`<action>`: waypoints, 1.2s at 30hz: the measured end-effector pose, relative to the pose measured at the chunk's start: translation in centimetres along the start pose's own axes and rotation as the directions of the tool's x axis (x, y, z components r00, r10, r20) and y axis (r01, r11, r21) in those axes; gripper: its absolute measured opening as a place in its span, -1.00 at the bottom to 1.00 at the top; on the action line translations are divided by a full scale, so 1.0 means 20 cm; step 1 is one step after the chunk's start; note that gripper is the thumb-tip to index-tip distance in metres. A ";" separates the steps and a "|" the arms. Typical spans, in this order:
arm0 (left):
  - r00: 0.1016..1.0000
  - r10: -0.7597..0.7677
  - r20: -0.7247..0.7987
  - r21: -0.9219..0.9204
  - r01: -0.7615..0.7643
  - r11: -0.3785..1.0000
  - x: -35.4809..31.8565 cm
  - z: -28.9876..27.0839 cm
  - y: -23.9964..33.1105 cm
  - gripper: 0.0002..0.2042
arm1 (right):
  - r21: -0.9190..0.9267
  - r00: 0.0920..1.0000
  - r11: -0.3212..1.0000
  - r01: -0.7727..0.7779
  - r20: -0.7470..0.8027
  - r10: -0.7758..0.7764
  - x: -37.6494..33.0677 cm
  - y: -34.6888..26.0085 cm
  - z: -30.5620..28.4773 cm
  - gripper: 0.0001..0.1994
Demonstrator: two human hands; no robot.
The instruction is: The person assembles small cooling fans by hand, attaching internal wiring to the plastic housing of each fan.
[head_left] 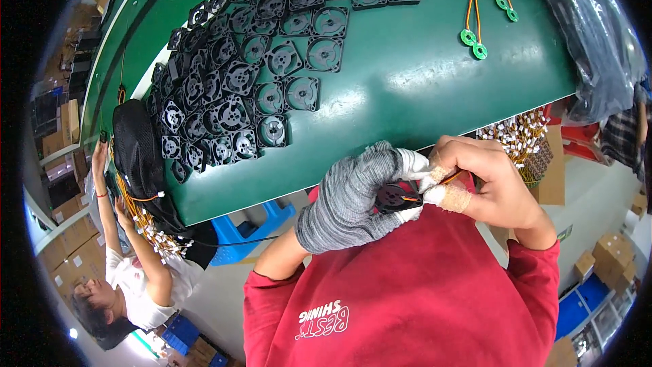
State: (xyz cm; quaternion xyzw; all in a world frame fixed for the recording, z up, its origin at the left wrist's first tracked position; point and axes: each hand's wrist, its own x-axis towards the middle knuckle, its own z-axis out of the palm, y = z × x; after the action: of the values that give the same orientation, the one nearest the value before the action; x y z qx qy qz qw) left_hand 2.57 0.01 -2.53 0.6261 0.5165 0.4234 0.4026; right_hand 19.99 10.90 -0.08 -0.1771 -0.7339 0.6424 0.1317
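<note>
My left hand, in a grey knit glove with white-covered fingertips, is closed around a black plastic fan frame in front of my chest, at the table's near edge. My right hand is bare, with tan and white wraps on its fingertips. Its thumb and finger pinch thin orange and dark wires at the frame's right side. My fingers hide where the wires meet the frame. On the green table, many black fan frames lie close together. Small round green circuit boards with wires rest at the far right.
A clear plastic bag hangs over the table's right end. Bundled wires with white connectors sit by a cardboard box. At left are a black bag, a blue stool and a co-worker reaching toward the table.
</note>
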 end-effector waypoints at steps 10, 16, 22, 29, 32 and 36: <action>0.655 0.638 0.405 0.759 -0.630 0.165 0.03 0.02 0.03 -0.88 | -0.250 0.984 0.968 0.019 0.176 0.026 -0.01 0.00 -0.01 -0.83; 0.953 0.234 0.193 0.108 -0.258 0.960 0.09 -0.03 -0.03 -0.75 | 0.514 0.827 0.648 -0.561 0.363 0.428 -0.03 0.12 -0.01 -0.90; 0.999 -0.027 -0.017 -0.311 0.021 0.950 0.04 0.02 -0.05 -0.52 | 0.623 0.818 0.532 -0.573 0.401 0.412 -0.02 0.11 0.00 -0.86; 0.998 -0.054 0.029 -0.455 0.061 0.888 0.05 0.01 -0.07 -0.49 | 0.713 0.847 0.459 -0.530 0.414 0.333 0.00 0.14 0.01 -0.85; 0.998 -0.048 0.029 -0.491 0.056 0.869 0.05 0.00 -0.07 -0.49 | 0.693 0.846 0.487 -0.531 0.401 0.351 0.01 0.12 0.01 -0.86; 0.996 -0.078 -0.041 -0.416 0.054 0.908 0.07 -0.08 -0.05 -0.46 | 0.571 0.889 0.681 -0.458 0.304 0.343 0.01 0.07 -0.05 -0.89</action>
State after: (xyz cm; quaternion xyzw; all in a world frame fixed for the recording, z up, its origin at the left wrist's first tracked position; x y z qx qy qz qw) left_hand 0.91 1.55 -2.82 0.4963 0.4470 0.5270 0.5254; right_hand 20.34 12.05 -1.39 -0.2232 -0.4279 0.8755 -0.0249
